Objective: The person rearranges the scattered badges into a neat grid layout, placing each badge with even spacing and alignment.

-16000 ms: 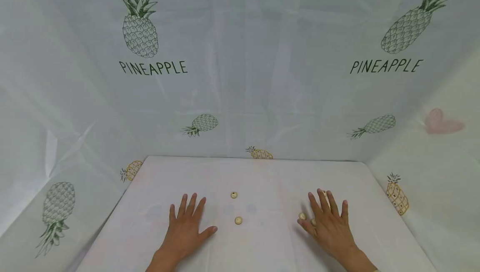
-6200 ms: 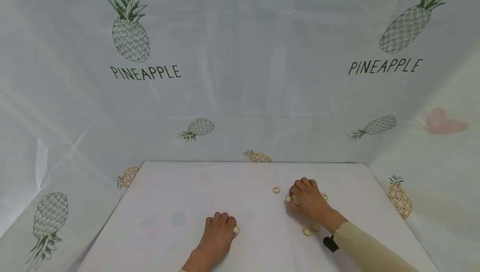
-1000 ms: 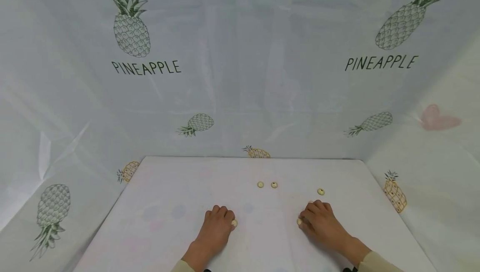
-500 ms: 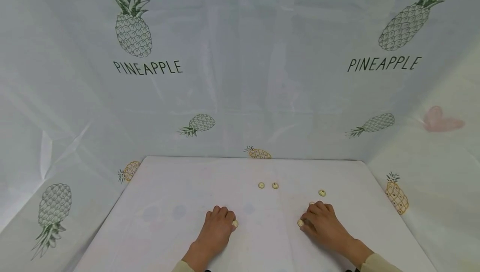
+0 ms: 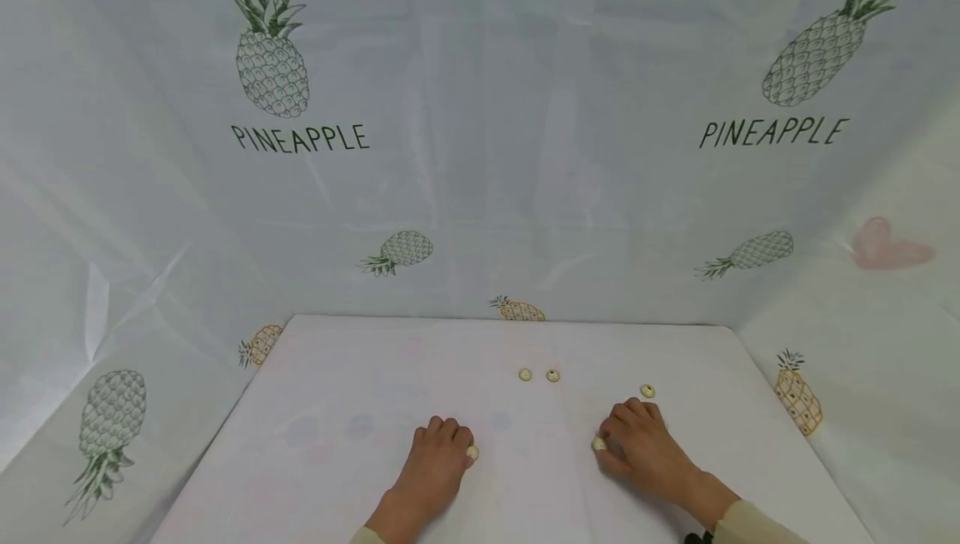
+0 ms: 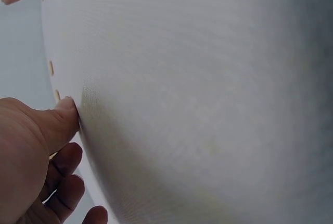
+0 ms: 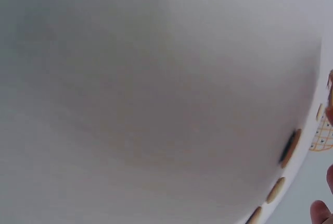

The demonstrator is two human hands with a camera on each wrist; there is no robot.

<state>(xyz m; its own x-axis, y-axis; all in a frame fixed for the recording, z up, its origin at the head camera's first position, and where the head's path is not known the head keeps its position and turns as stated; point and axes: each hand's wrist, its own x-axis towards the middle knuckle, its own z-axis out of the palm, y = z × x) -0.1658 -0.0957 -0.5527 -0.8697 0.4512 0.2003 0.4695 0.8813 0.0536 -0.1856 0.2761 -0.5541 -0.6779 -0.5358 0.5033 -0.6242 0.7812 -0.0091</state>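
Observation:
Near the middle of the table, my left hand [image 5: 435,469] pinches a small round wooden disc [image 5: 472,452] between thumb and fingers. In the left wrist view the thumb [image 6: 60,122] covers most of it. On the right, my right hand [image 5: 641,448], fingers curled, pinches another pale disc [image 5: 598,444] at the thumb and index fingertips, low over the cloth. Two discs lie side by side farther back, a plain-faced disc [image 5: 525,375] and a disc with a dark mark [image 5: 552,376]. A third marked disc [image 5: 647,391] lies just beyond my right knuckles.
A white cloth covers the table [image 5: 390,361]. Behind it and at both sides hang pale curtains [image 5: 480,152] printed with pineapples. The right wrist view catches several discs [image 7: 290,148] edge-on along the table.
Both hands lay flat and spread 16 seconds ago; now each pinches a disc. Two discs have come together at the back. Over the last second, a disc behind my right knuckles has gone from sight.

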